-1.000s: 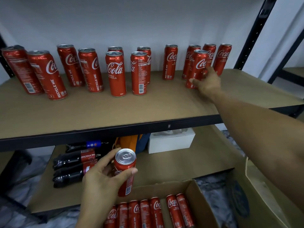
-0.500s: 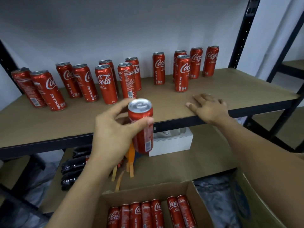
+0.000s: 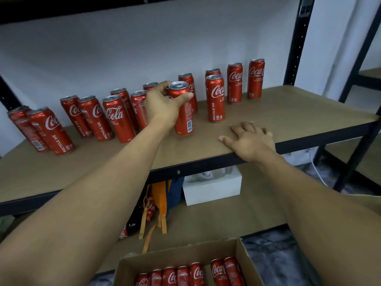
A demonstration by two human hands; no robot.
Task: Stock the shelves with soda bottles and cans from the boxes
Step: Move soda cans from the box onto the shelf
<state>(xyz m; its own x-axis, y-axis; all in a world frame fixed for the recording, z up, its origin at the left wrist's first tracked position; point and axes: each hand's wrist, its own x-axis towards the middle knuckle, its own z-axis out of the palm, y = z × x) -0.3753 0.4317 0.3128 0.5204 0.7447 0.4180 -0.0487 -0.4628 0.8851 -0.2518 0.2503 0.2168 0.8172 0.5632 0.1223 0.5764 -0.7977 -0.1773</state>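
Note:
My left hand grips a red soda can near its top; the can stands upright on the brown shelf board, in front of the row. Several more red cans stand along the back of that shelf. My right hand rests flat on the shelf's front edge, fingers spread, holding nothing. A cardboard box at the bottom centre holds several red cans lying side by side.
Black shelf posts rise at the right. On the lower shelf stand a white box, an orange and blue bag with hanging straps, and dark soda bottles. A second shelf unit stands at far right.
My left hand has carried the can up from in front of the shelf edge and onto the shelf board. My right hand stays on the front edge.

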